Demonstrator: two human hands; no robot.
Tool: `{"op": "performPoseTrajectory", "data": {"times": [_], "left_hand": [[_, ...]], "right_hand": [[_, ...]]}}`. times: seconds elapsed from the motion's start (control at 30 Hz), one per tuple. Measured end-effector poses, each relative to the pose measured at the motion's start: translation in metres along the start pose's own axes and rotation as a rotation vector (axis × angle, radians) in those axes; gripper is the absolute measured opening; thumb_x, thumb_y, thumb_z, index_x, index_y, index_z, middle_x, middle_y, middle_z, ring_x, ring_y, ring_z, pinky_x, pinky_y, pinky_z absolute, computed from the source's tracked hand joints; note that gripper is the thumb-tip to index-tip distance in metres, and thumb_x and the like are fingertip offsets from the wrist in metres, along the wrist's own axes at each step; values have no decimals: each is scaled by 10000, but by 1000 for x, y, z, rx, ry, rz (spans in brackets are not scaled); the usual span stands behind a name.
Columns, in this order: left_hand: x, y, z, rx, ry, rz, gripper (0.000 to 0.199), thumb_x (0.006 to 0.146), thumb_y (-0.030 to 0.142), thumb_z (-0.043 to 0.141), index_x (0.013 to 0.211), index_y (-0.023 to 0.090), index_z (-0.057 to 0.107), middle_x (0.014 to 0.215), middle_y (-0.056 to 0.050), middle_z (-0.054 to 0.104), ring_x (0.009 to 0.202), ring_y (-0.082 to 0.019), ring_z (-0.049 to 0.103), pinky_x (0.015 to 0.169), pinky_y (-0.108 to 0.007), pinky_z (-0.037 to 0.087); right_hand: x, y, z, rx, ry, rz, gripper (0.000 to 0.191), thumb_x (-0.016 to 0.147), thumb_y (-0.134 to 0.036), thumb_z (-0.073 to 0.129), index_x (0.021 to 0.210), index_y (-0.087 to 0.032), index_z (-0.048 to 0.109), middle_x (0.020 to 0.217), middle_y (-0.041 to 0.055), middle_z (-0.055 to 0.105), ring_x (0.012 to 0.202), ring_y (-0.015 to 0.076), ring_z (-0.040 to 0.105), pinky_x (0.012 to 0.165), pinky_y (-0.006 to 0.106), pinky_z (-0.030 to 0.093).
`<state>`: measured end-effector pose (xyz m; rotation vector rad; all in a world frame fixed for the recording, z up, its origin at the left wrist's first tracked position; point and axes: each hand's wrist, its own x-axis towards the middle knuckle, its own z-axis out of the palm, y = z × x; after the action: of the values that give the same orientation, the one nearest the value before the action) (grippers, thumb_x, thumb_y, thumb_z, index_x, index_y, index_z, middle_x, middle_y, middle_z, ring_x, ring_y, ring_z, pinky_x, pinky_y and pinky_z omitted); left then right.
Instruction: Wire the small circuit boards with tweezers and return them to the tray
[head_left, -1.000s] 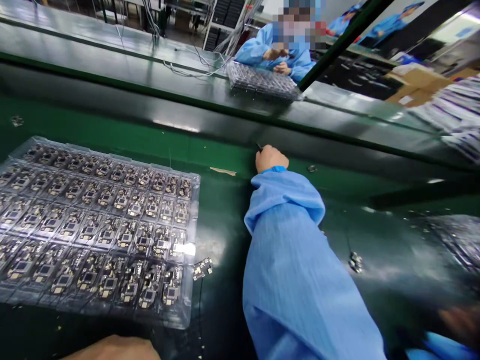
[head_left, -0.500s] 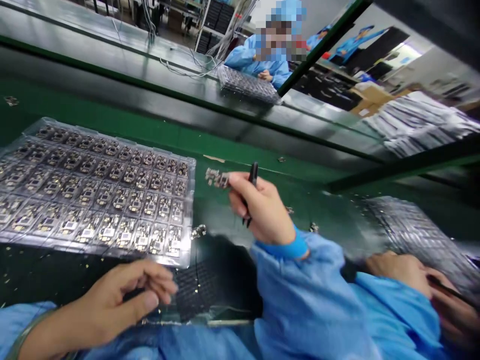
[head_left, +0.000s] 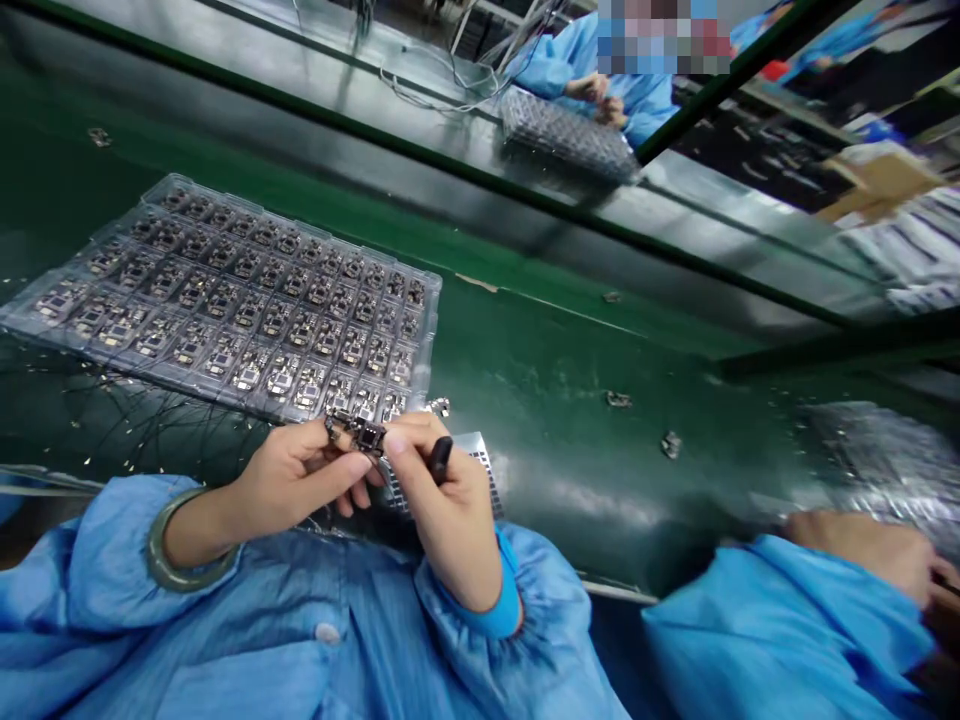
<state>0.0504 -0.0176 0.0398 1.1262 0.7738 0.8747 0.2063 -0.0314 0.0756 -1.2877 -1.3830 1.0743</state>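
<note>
A small circuit board is held between my two hands, just in front of the near right part of a clear plastic tray. My left hand pinches its left end between thumb and fingers. At its right end are the closed fingers of my right hand, which also hold a black tool, probably tweezers. Rows of similar boards fill the tray's pockets. Another loose board lies at the tray's right corner. Partly hidden beneath my right hand is a grid-patterned sheet.
Loose boards lie on the green table to the right and far left. A co-worker's hand is by plastic trays at right. Across a green bar, another person works over stacked trays.
My right hand has brought the board down and left to my left hand, which now grips it too. The view has shifted, and the person across has both hands together over the trays.
</note>
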Motion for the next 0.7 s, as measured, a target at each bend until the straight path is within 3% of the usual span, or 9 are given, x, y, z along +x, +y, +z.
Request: {"op": "performPoseTrajectory", "data": {"times": [0.13,0.3,0.53,0.7], "left_hand": [[0,1,0,78,-11,-52,122,798,235,652,788,116,629,602,-13,665,493,-109,631,462,-186,554],[1,0,-2,90,-16,-95,125,795,232,626,822,113,599,596,-7,650,462,-105,616,441,-189,542],[-2,2,-2,115,-43,-66,160,851,283,569,806,130,570,636,-19,645,554,-128,648,509,-214,559],[-1,-1,-5,309,-116,-30,167,885,248,510,775,136,566,628,-13,636,549,-121,618,518,-214,511]], "right_hand": [[3,-3,-7,-119,-30,-24,142,856,-276,616,949,-237,716,810,7,647,758,134,590,711,269,467],[7,6,-4,-76,-111,52,106,863,-257,607,841,-211,700,763,-4,639,715,120,600,691,258,467],[-2,15,2,-32,-36,143,123,854,-318,626,822,-202,647,738,-4,609,682,126,586,649,267,466],[-4,14,-3,-57,-92,142,154,861,-359,611,902,-214,641,779,14,626,687,139,587,645,289,480]]}}
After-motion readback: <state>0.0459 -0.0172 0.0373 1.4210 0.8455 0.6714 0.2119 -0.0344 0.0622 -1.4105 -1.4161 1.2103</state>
